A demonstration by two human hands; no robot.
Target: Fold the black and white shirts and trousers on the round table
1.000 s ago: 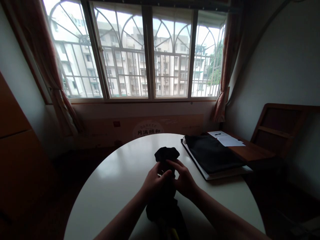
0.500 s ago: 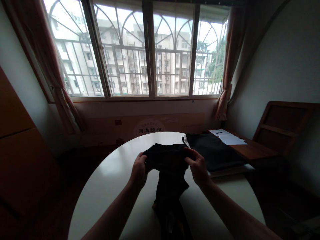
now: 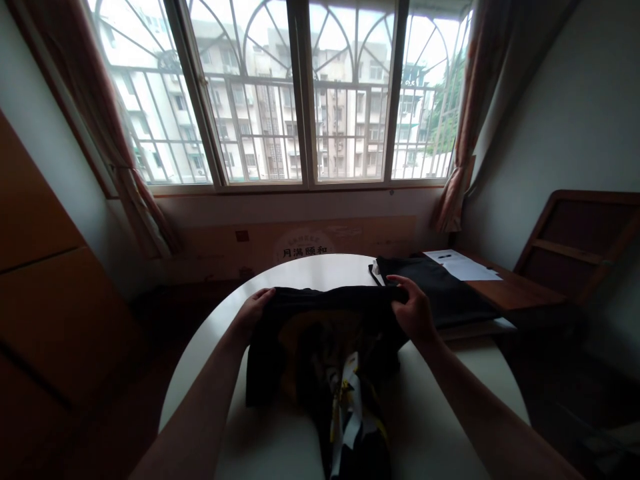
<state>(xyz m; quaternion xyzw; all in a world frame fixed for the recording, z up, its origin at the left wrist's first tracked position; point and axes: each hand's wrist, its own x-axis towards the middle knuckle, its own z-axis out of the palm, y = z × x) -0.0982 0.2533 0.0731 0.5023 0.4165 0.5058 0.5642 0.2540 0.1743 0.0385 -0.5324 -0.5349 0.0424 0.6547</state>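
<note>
A black T-shirt [image 3: 305,333] with a white and yellow print hangs stretched between my two hands over the round white table [image 3: 200,380]. My left hand [image 3: 254,308] pinches its upper left corner. At the upper right corner, my right hand [image 3: 413,308] grips the cloth between thumb and fingers. The shirt's lower part bunches toward me on the tabletop, and its bottom end runs out of view. Just beyond my right hand lies a folded black garment [image 3: 445,293], spread flat on something white.
A wooden side table [image 3: 530,293] with white paper [image 3: 467,269] and a pen adjoins the round table at right. Behind it leans a wooden chair back [image 3: 575,247]. An orange-brown cabinet [image 3: 40,280] stands at left. Barred windows with curtains fill the far wall.
My hands have moved apart, pulling the bunched T-shirt wide. Its white and yellow print now shows. The camera view has shifted slightly.
</note>
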